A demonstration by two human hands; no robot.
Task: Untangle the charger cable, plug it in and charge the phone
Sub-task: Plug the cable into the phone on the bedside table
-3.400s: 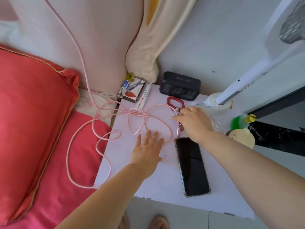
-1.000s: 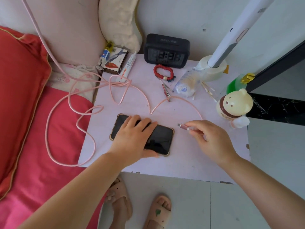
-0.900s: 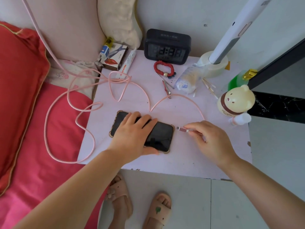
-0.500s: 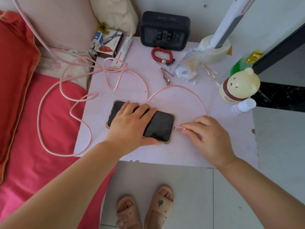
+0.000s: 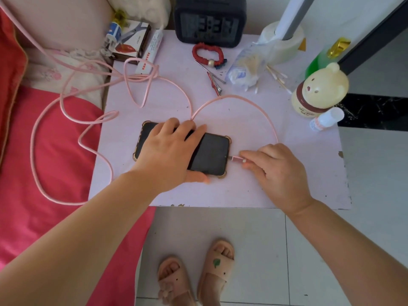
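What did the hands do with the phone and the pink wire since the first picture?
The black smartphone was turned sideways; the left hand now grips it. The right hand took the metal plug of the pink charger cable and slid it left to the phone's end. The black digital clock and red bracelet stayed put.
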